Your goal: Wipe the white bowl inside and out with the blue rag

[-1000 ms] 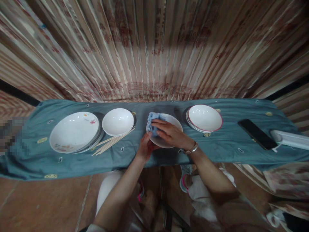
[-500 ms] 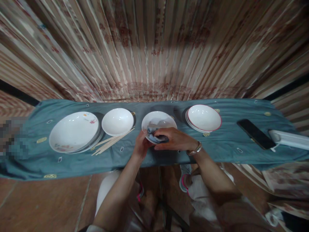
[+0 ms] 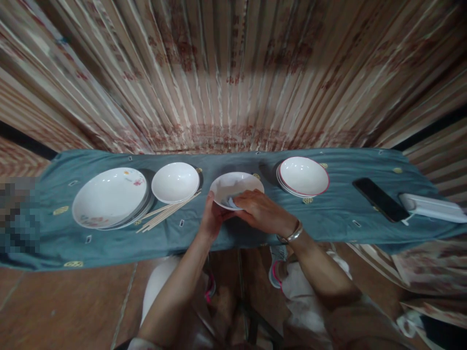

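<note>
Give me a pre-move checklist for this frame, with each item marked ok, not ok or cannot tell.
1. Left hand has the near rim of the white bowl: ok.
2. Right hand presses the blue cloth inside the bowl: ok; the cloth is mostly hidden.
3. Bowl resting on the tablecloth or lifted: cannot tell.
4. Chopsticks lie apart from the hands, to the left: ok.
5. Red-rimmed bowl stack stands apart from the right wrist: ok.
6. Phone is fully on the table: ok.
</note>
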`<action>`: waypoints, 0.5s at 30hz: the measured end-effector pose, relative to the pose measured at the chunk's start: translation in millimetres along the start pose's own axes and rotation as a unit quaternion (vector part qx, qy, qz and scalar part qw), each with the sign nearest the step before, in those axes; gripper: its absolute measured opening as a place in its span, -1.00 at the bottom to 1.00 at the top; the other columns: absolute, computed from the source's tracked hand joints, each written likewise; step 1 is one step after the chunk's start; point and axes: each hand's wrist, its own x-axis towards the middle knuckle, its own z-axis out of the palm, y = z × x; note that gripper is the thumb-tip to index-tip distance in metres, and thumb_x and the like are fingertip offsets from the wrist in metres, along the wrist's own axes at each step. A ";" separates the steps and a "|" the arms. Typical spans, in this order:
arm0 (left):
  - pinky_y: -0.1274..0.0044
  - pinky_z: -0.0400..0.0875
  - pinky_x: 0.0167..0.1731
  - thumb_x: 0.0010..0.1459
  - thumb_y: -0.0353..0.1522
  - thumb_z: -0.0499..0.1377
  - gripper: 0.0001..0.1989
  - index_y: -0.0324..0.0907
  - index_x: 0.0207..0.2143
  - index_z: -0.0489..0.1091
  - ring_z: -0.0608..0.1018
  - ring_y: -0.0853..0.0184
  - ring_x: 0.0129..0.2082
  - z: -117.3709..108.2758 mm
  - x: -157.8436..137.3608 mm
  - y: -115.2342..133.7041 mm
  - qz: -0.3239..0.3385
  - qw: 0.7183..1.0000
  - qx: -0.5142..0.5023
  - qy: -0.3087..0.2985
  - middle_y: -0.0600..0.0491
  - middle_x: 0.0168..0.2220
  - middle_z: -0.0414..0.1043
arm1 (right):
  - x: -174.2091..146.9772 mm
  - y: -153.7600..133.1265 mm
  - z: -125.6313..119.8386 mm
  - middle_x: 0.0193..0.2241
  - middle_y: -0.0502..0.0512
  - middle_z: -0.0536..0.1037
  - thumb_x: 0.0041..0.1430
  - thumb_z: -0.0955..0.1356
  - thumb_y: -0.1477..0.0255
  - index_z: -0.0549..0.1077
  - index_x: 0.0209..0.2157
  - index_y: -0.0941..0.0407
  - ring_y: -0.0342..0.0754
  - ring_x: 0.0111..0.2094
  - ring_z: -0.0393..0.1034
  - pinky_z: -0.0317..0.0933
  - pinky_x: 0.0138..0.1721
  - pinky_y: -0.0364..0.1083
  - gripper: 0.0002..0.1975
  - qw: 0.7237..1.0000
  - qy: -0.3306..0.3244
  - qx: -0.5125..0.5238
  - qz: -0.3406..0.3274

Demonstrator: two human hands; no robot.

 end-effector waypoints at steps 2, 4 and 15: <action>0.38 0.52 -0.32 0.24 -0.02 -0.03 -0.45 -0.19 0.08 0.36 0.60 0.22 -0.41 2.5 -1.7 -1.8 -0.018 1.000 0.016 -0.002 -0.04 -0.37 0.58 | -0.5 1.2 -2.9 -0.25 0.17 0.57 0.28 0.29 0.48 0.46 -0.28 0.21 0.04 -0.16 0.41 0.17 -0.11 -0.03 -0.87 1.000 0.002 -0.004 0.003; 0.37 0.52 -0.30 0.27 -0.04 -0.06 -0.47 -0.23 0.04 0.37 0.60 0.23 -0.44 5.1 -3.7 -2.8 -0.026 0.999 0.037 -0.001 -0.05 -0.42 0.57 | -0.8 4.2 -6.1 -0.31 0.16 0.57 0.28 0.30 0.45 0.46 -0.33 0.21 0.01 -0.22 0.41 0.15 -0.16 -0.06 -0.85 1.000 0.012 -0.001 0.009; 0.50 0.41 -0.48 -0.04 0.03 0.25 -0.45 -0.25 -0.21 0.47 0.51 0.31 -0.57 -11.0 2.5 4.3 0.155 0.944 0.289 0.047 0.08 -0.61 0.44 | -11.1 41.8 -15.8 -0.66 -0.12 0.23 0.11 0.39 0.20 0.37 -0.58 0.18 -0.23 -0.59 0.09 -0.11 -0.53 -0.20 -0.63 0.956 0.070 0.268 0.099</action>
